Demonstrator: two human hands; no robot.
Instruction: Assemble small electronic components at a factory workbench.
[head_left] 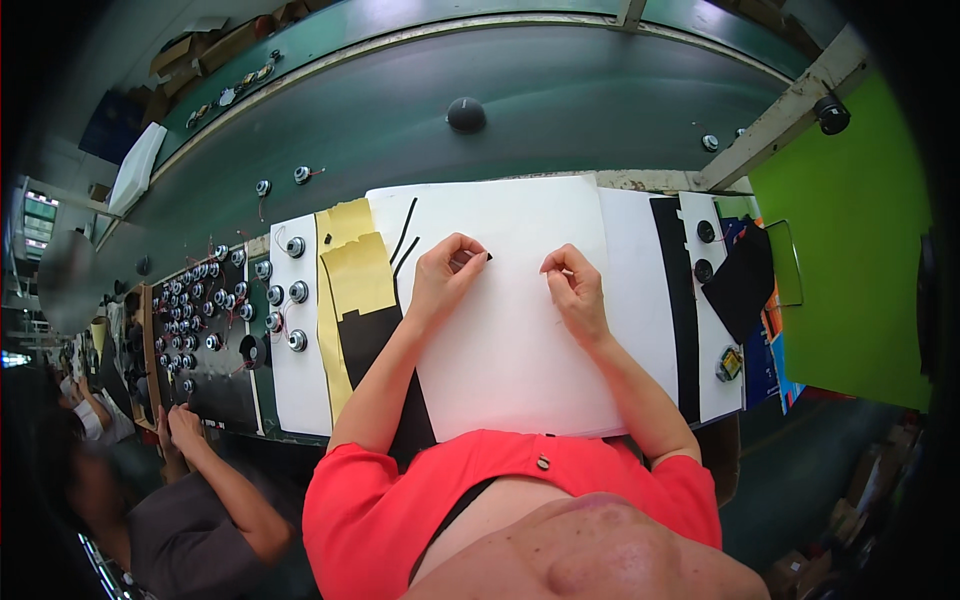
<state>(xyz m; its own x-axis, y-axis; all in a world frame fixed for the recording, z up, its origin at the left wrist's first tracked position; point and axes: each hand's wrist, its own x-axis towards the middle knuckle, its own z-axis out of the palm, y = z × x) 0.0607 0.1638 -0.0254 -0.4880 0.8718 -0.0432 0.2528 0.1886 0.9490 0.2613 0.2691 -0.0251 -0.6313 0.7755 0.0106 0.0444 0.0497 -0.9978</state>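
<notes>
White sheet point(520, 330) on bench: L hand point(445, 275) pinching small black strip point(480, 258), R hand point(575, 290) fingers curled together, seemingly empty; you're mid-placement, next needs steady alignment

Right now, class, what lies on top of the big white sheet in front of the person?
Both hands rest on the white sheet: the left hand pinches a small black strip, the right hand is curled. Two thin black strips lie at its left edge. Whatever is beneath stays covered.

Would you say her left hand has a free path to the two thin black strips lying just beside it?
Probably yes: the left hand rests on the white sheet right beside the black strips, with nothing lying between them.
</notes>
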